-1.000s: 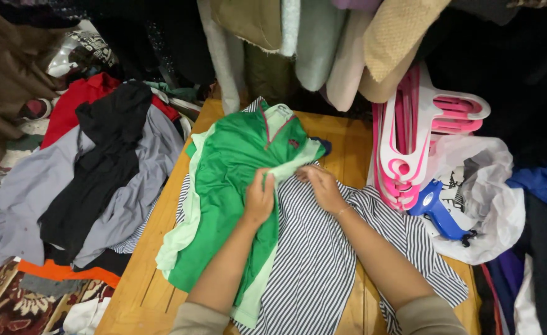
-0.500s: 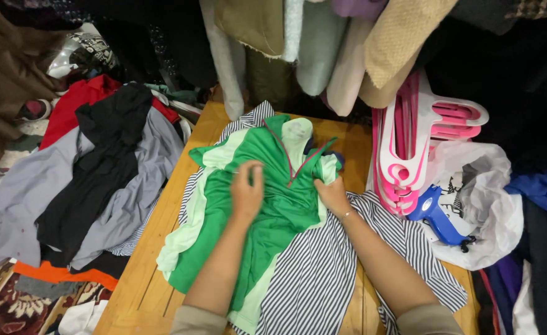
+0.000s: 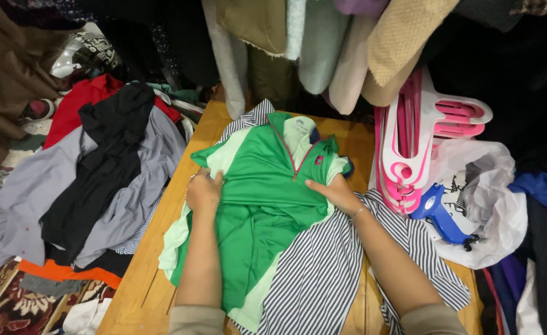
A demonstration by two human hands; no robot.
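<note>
Clothes are crowding every side of a small wooden table (image 3: pixel 152 273): garments hanging along the top edge, a heap of grey, black and red clothing (image 3: pixel 93 167) lying to the left, and pink hangers (image 3: pixel 410 142) leaning beside a white plastic bag (image 3: pixel 490 205) and a blue hanger (image 3: pixel 438 214) on the right. A green shirt (image 3: pixel 261 211) with pale green panels is lying collar-away in the middle of the table, resting on top of a striped shirt (image 3: pixel 323 273) that is spreading out toward the near right corner.

Both hands are working on the green shirt. The left hand (image 3: pixel 204 191) is pressing down at the shirt's left side, fingers curled and closed on a fold of fabric near the sleeve. The right hand (image 3: pixel 334 192) is lying flatter on the right side below the shoulder, fingers together and pinching the cloth edge where it is meeting the striped shirt.

Judging from the bunched cloth between the hands, the shirt is being spread or straightened. Doing that well seems to call for pulling both sides outward evenly, keeping the collar centred, and pressing lightly so the striped shirt underneath is not dragging along and wrinkling.
</note>
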